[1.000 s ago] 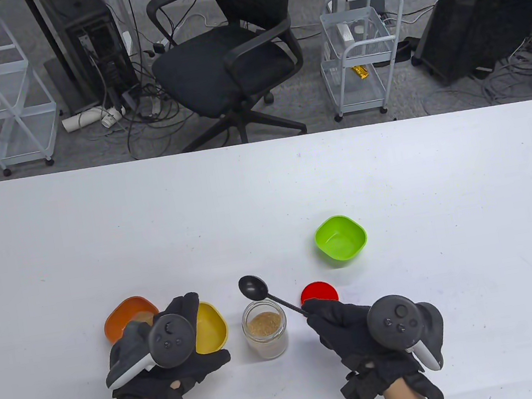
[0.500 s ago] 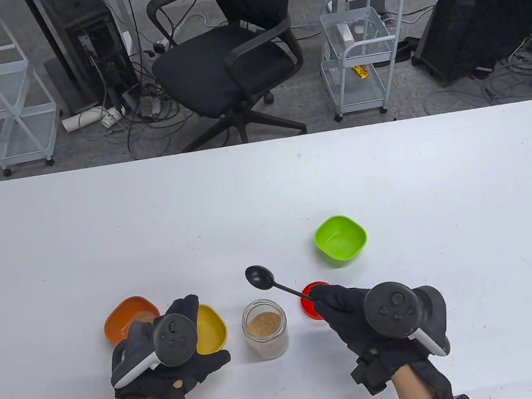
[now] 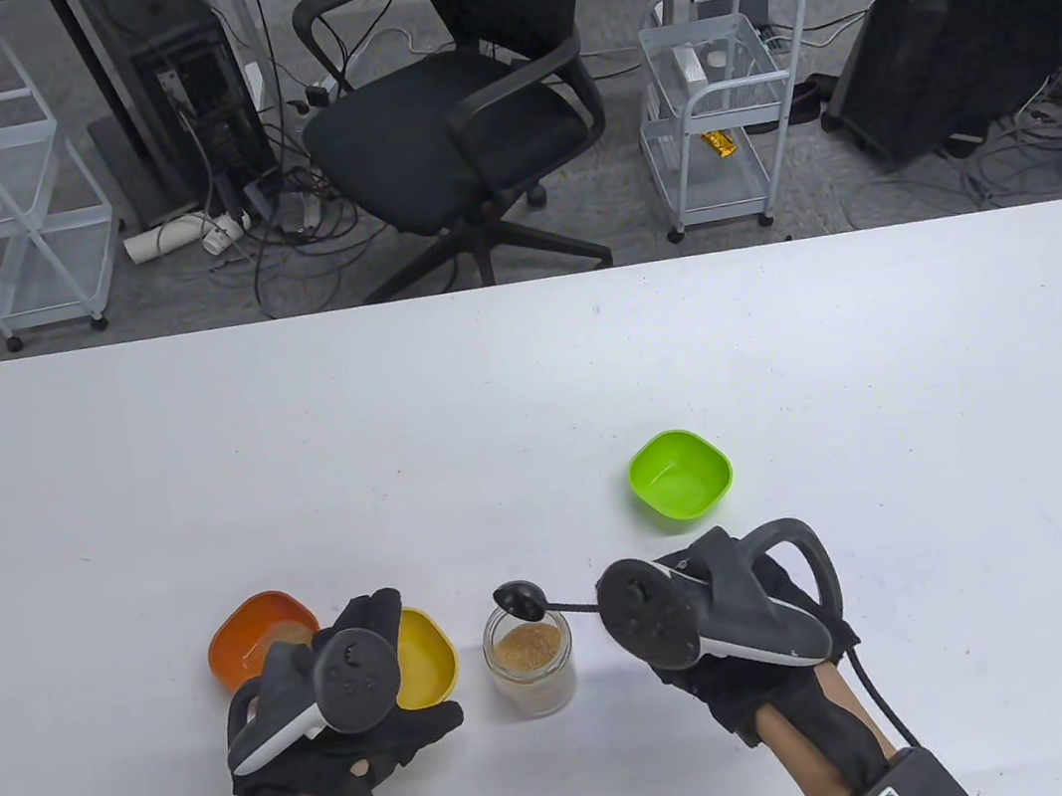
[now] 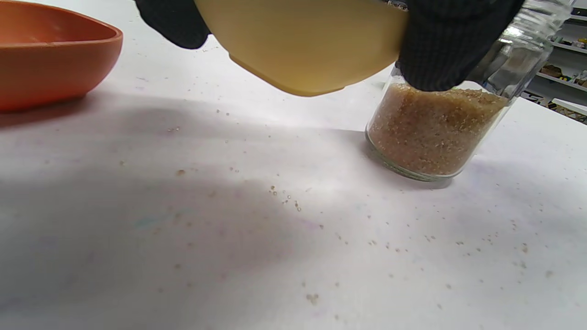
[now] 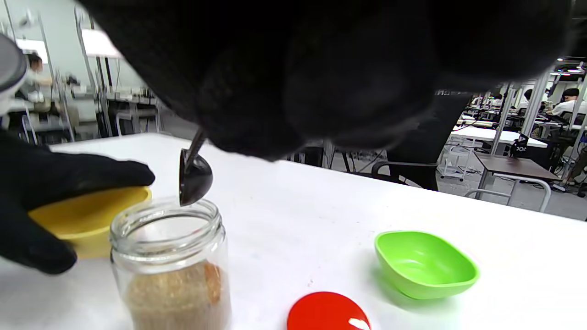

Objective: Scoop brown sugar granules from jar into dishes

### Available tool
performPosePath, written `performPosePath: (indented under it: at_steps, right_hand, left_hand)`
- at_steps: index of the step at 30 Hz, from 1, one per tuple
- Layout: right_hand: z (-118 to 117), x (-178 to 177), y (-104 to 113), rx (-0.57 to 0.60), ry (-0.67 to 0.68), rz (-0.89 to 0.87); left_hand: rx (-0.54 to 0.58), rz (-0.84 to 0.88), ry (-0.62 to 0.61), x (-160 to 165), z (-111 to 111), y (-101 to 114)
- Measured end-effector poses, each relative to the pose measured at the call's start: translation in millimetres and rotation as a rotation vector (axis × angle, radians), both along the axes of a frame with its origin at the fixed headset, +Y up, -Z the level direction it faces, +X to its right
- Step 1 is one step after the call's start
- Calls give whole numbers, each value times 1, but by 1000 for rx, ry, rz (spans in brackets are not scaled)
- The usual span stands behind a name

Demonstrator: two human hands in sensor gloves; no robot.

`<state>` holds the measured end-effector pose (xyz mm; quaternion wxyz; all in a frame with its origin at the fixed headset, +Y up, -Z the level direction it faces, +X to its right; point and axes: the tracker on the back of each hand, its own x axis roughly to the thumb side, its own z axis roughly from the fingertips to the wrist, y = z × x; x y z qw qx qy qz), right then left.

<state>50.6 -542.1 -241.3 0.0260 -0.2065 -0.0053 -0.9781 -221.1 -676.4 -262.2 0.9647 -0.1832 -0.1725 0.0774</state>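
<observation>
1. Sugar granules, brown and loose, sat in the clear glass jar [image 3: 530, 657] on the white counter [image 3: 531, 398], between the hands.
2. Orange plastic dish [image 3: 259, 634] lay far left; the left hand [image 3: 337, 701] gripped the lifted yellow plastic dish [image 3: 422, 654].
3. Since a second earlier, the black plastic spoon [image 3: 518, 598] had dropped, bowl tipped over the jar's mouth: scooping looked imminent.
4. The right hand [image 3: 717, 620] held its handle; the fingers' grip was hidden.
5. Green dish [image 3: 681, 477] stood rightmost.

A black swivel office chair [image 3: 456, 118] is seen beyond the white table [image 3: 530, 388], flanked by white wire trolleys [image 3: 716, 102].
</observation>
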Motion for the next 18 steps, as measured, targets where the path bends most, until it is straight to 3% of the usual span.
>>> performPosePath:
  at_steps: [10,18]
  right_hand:
    - [-19,-36,-14,-93,35,209]
    - [-21,-64,-23,-48,83,362]
  left_hand:
    - [5,-17,1,1,2,-1]
    - [-6,-32,7,0,2,-2]
